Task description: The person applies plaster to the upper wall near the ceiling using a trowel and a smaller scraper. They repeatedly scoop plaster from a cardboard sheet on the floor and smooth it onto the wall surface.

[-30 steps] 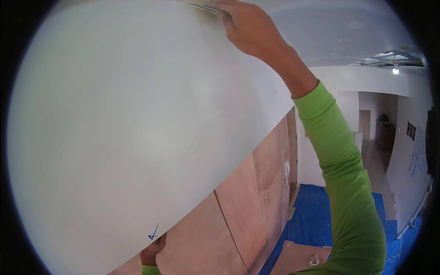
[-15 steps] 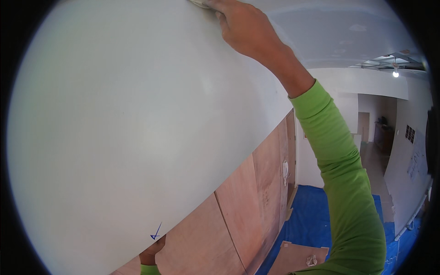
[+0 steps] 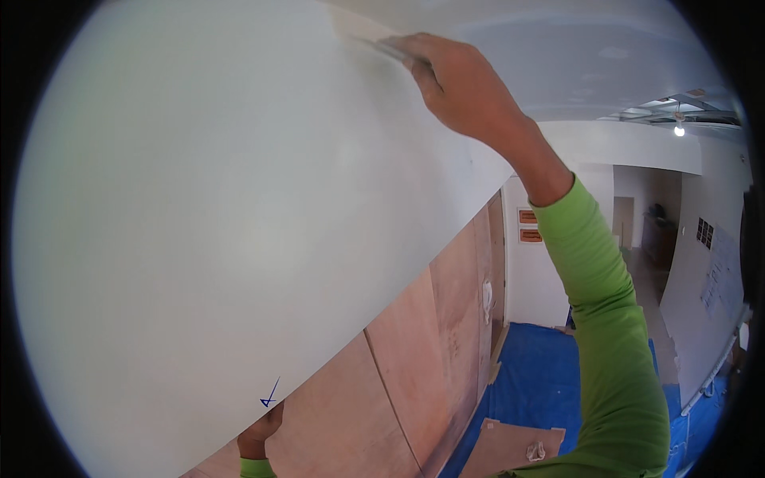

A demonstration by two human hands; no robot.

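Aloft, right hand: Bare right hand (image 3: pixel 470 86) pinches a thin flat tool (image 3: pixel 390 50) between thumb and fingers, its blurred edge high on a white panel (image 3: pixel 199 199), near a beige smear (image 3: pixel 343 22).
Lower edge, left hand: Left hand (image 3: pixel 256 433) shows just below a blue pen mark (image 3: pixel 270 394); the white panel hides its fingertips, so whether they grip anything cannot be told.
Obstruction: Green right sleeve (image 3: pixel 610 319) cuts across the view of a blue floor sheet (image 3: pixel 534 366) and a white far wall (image 3: pixel 538 287).
Under the panel: Reddish-brown wood panels (image 3: pixel 343 398) recede, a dark seam between two.
Floor: Brown board (image 3: pixel 498 450) lies on the blue floor sheet, bearing a crumpled white item (image 3: pixel 535 451).
Far end: Two orange signs (image 3: pixel 529 217) hang left of a corridor (image 3: pixel 644 263).
Ceiling: Lit bulb (image 3: pixel 679 131) hangs near exposed metal framing (image 3: pixel 668 112).
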